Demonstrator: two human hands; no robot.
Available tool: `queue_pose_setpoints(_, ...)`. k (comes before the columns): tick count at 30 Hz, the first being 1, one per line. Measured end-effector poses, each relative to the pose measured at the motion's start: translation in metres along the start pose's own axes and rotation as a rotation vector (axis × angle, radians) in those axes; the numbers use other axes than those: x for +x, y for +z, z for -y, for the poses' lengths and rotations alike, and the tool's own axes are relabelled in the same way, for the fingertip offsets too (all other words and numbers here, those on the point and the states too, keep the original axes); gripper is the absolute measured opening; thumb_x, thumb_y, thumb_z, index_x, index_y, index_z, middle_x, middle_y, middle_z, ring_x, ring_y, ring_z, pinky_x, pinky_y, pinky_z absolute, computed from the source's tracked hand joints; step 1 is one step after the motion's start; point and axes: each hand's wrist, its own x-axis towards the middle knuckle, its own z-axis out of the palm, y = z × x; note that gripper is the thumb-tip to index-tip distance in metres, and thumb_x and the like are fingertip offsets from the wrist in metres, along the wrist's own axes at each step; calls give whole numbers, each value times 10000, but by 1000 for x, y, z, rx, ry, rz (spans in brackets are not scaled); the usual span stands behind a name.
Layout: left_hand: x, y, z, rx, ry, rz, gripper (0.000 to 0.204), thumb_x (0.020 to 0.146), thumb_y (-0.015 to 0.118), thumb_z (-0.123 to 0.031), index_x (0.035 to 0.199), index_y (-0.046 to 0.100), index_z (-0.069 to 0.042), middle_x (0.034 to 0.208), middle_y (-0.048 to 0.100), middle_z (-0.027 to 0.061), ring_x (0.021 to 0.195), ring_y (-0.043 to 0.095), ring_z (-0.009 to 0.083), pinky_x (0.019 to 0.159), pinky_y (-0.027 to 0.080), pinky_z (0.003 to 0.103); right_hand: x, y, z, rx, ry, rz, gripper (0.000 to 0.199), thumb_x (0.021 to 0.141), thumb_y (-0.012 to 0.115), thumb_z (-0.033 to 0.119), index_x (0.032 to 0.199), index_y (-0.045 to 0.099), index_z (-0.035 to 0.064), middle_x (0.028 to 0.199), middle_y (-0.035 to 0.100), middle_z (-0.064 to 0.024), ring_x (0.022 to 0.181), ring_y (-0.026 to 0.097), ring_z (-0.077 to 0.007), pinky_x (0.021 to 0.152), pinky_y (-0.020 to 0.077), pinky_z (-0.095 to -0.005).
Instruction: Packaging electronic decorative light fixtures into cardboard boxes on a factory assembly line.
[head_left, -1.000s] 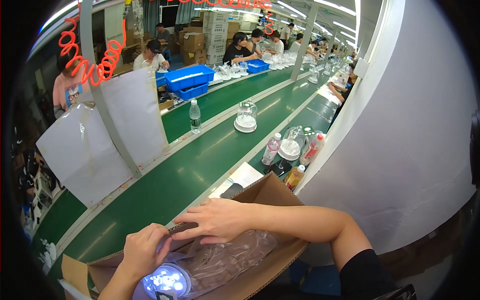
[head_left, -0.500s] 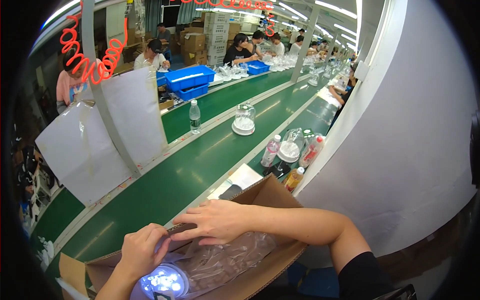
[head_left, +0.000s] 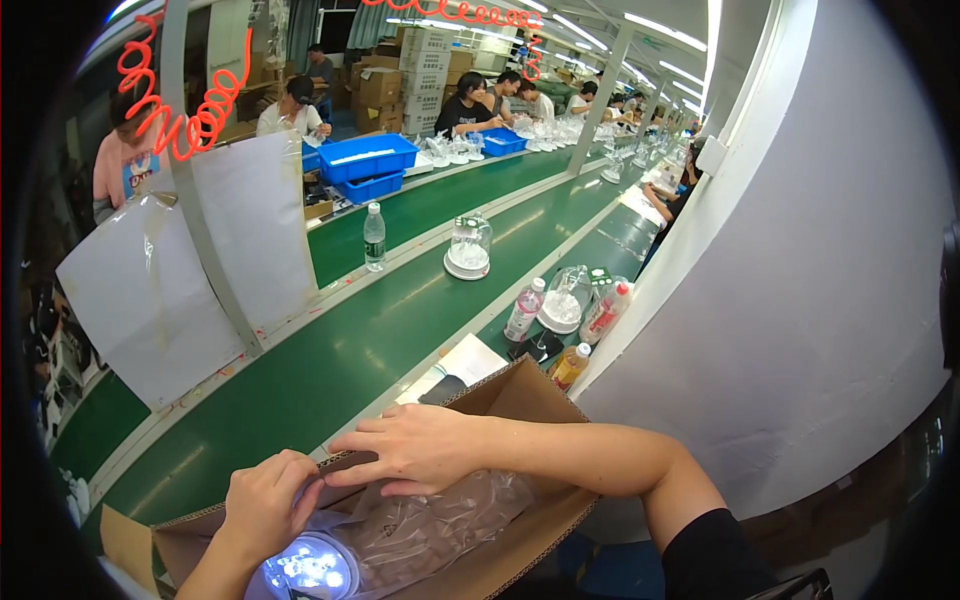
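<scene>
An open cardboard box [head_left: 545,400] stands tilted below me. Inside lies a clear plastic bag [head_left: 450,525] with crinkled film. At its left end a round lamp [head_left: 312,568] glows bright white, partly covered by my forearm. My left hand [head_left: 268,500] is closed above the lamp near the box's far rim, thumb and fingertips pressed together; what they pinch is hidden, though clear film reaches up close to them. My right hand [head_left: 415,450] lies across the far rim and above the bag, its fingers stretched and apart, pointing toward the left hand.
Beyond the box runs a green conveyor belt [head_left: 380,335] with a clear-domed item [head_left: 468,248]. Drink bottles [head_left: 525,310], another domed item [head_left: 565,300] and papers [head_left: 465,365] stand right. A white panel [head_left: 760,300] bounds the right side. Several people work across the belt beside blue bins [head_left: 368,158].
The whole view has shifted slightly, so the box, hands and belt items appear a little further left. Both hands keep nearly the same pose over the box.
</scene>
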Motion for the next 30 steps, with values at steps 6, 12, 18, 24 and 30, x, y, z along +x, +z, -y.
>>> queue_pose_setpoints(6, 0, -1, -2, 0, -6, 17, 217, 817, 804, -95, 951, 634, -94, 919, 688, 32, 740, 694, 233, 575, 520, 357, -1, 1, 0, 3, -5, -3, 659, 918, 749, 300, 1531, 509, 277, 1455, 510, -121, 1211, 613, -312, 897, 565, -442)
queue_pose_setpoints(12, -1, -3, -1, -33, -18, 48, 266, 797, 809, -54, 997, 636, -75, 941, 712, 70, 786, 713, 277, 611, 536, 379, -1, 1, 0, -3, -14, -11, 653, 917, 750, 297, 1525, 514, 275, 1453, 512, -121, 1202, 619, -315, 898, 565, -447)
queue_pose_setpoints(18, -2, -3, 0, -25, -12, 41, 273, 796, 812, -57, 1004, 636, -77, 939, 710, 66, 786, 712, 276, 608, 533, 380, 0, 0, 1, 0, -7, 0, 640, 922, 746, 301, 1520, 522, 271, 1458, 510, -123, 1203, 618, -315, 894, 564, -447)
queue_pose_setpoints(24, -1, -4, -2, -22, -21, 58, 267, 800, 812, -62, 1000, 637, -78, 938, 712, 62, 784, 714, 272, 611, 531, 378, 0, 5, -1, -65, -54, -104, 634, 893, 770, 328, 1487, 555, 274, 1381, 551, -101, 1090, 633, -257, 794, 570, -401)
queue_pose_setpoints(30, -1, -3, -2, -15, -27, 60, 257, 804, 814, -67, 990, 637, -78, 937, 713, 60, 778, 714, 269, 608, 529, 375, -1, 4, -1, -73, -59, -101, 624, 903, 761, 330, 1488, 552, 271, 1394, 547, -101, 1103, 629, -258, 805, 577, -400)
